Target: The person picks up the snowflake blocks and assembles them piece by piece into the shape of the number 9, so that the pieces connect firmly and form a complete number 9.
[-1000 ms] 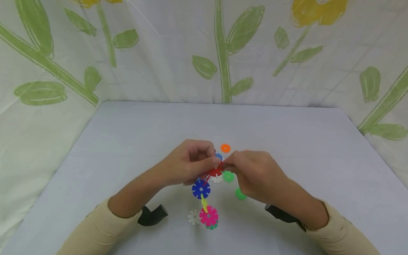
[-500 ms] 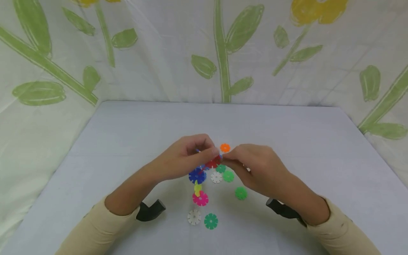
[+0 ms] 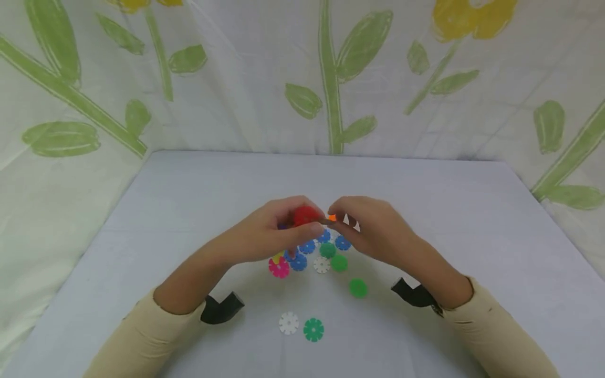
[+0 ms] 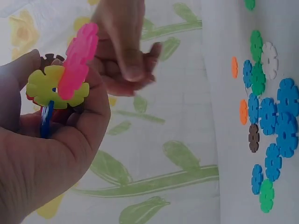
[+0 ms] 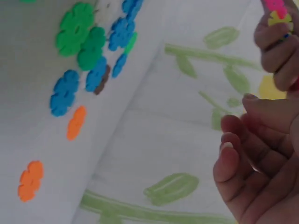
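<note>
In the head view my left hand [image 3: 274, 231] holds a linked chain of notched plastic discs above the table. Its red disc [image 3: 306, 215] lies between thumb and fingers, and a brown disc [image 3: 327, 222] sticks out towards the right. The pink disc [image 3: 279, 267] hangs below the hand. From the left wrist, the pink disc [image 4: 79, 60] is slotted into a yellow disc [image 4: 46, 91], with a blue disc [image 4: 46, 119] under it. Close to the brown disc is my right hand [image 3: 373, 223]; the right wrist view finds its fingers [image 5: 229, 163] loosely bent with nothing between them.
Loose discs lie flat beneath the hands, among them several blue discs [image 3: 342, 242], a green disc [image 3: 358, 288] and an orange disc [image 5: 30, 181]. Nearer the body are a white disc [image 3: 288, 323] and a teal-green disc [image 3: 313, 329]. A flower-painted sheet [image 3: 236, 79] backs the table.
The left hand has tilted the chain, so its pink end swung left and up and the red disc now faces the camera. The right hand's fingers have come away from the chain.
</note>
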Available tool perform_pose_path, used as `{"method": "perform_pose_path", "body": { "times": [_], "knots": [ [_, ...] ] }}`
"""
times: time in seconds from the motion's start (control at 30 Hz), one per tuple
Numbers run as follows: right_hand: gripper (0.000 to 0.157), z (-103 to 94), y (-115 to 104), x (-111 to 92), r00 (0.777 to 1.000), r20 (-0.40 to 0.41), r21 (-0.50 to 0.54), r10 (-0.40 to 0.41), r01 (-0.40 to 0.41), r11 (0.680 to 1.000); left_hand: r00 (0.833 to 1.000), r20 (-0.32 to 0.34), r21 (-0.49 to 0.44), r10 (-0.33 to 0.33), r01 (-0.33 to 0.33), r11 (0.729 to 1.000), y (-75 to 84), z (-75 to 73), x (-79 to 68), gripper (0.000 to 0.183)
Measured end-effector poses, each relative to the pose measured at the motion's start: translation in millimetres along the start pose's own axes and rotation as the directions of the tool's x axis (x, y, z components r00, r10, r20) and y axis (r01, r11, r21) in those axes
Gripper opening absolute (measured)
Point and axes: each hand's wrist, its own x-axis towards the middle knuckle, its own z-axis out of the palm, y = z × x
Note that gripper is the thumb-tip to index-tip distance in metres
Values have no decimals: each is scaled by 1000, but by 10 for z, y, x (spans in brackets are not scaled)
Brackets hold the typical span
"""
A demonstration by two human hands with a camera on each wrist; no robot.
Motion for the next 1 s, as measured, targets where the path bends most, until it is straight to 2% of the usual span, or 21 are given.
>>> {"method": "perform_pose_path", "body": {
  "times": [0.03, 0.1, 0.17, 0.23, 0.3, 0.37, 0.43, 0.6, 0.67, 0.83, 1.0],
  "knots": [
    [21, 34, 54, 32, 998, 56, 3, 43, -44, 999, 1000, -1, -3, 7, -7, 1000, 8, -11, -4, 24],
    [14, 131, 172, 108, 978, 170, 13, 121, -125, 992, 1000, 1, -17, 20, -20, 1000, 19, -24, -9, 24],
    [10, 242, 275, 197, 942, 278, 21, 186, -200, 980, 1000, 2, -32, 29, -29, 999, 25, -30, -16, 24],
    [8, 350, 361, 286, 896, 374, 13, 239, -262, 965, 999, 1, -32, 41, -41, 999, 24, -35, -24, 23],
    [10, 441, 425, 360, 858, 443, 0, 261, -291, 957, 999, -4, -23, 53, -53, 998, 21, -36, -32, 24],
    [14, 514, 471, 413, 822, 495, -28, 282, -309, 951, 998, -13, -10, 61, -61, 998, 15, -37, -38, 25],
    [17, 573, 505, 449, 796, 528, -48, 298, -322, 946, 998, -22, 6, 61, -61, 998, 10, -35, -40, 27],
    [26, 680, 539, 498, 740, 546, -83, 393, -419, 904, 997, -59, 48, 53, -50, 998, 10, -14, -30, 32],
    [30, 698, 542, 501, 745, 536, -65, 398, -434, 899, 996, -79, 61, 50, -45, 997, 15, -1, -27, 33],
    [36, 720, 579, 491, 792, 524, 57, 314, -400, 915, 991, -123, 92, 49, -38, 995, 15, 38, -22, 35],
    [27, 719, 540, 463, 794, 518, 89, 318, -420, 903, 989, -140, 124, 49, -32, 992, 11, 56, -31, 35]
  ]
}}
